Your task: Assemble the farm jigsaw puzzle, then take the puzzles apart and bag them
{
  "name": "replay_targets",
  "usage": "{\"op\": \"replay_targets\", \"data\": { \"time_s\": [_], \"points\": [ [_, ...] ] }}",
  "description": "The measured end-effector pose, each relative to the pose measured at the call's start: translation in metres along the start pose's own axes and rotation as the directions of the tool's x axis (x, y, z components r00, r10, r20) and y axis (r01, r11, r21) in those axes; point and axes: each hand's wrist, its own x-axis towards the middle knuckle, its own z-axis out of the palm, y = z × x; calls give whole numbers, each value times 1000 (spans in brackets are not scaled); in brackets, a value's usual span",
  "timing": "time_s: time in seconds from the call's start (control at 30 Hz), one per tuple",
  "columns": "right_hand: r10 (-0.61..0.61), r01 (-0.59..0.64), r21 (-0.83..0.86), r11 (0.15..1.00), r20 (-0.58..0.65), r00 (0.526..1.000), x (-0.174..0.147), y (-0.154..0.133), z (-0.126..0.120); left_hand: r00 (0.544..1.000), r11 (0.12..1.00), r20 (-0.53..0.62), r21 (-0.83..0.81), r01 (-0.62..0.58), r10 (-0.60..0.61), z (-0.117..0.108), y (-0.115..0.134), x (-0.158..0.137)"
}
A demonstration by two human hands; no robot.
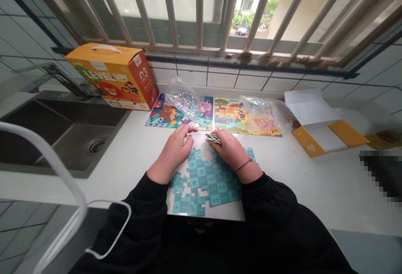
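Observation:
My right hand is closed around a small stack of jigsaw puzzle pieces, edge-on to me. To its left, my left hand has its fingers stretched out and apart, with nothing visible in them. Beneath both hands lies a teal checkered jigsaw puzzle, back side up, partly joined, with gaps at its left and top. A joined group of teal pieces sits at its lower left, and loose pieces lie near my left wrist. My right forearm hides part of the puzzle.
Two colourful picture sheets lie behind my hands, with clear plastic bags on them. An orange puzzle box stands by the sink at left. An opened orange and white box lies right. A white cable crosses the left foreground.

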Motion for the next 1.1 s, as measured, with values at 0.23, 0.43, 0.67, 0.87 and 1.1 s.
{"op": "replay_targets", "data": {
  "time_s": [0.23,0.43,0.67,0.87,1.1],
  "points": [
    [16,-16,-28,999,-17,1000,0,-1,-1,970,989,244,144,-22,-14,-46,21,-77],
    [20,-20,-6,1000,-80,997,1,-3,-3,900,962,422,273,-12,-109,-39,17,-149],
    [-13,16,51,999,-50,999,-18,-39,-38,917,966,384,257,1,-103,-43,8,-149],
    [-23,-85,305,948,332,943,-87,-103,-53,955,910,253,412,37,-153,-56,-17,-150],
    [115,-273,437,857,355,928,-150,-127,-34,936,919,291,388,72,-197,-67,-20,-156]
  ]
}}
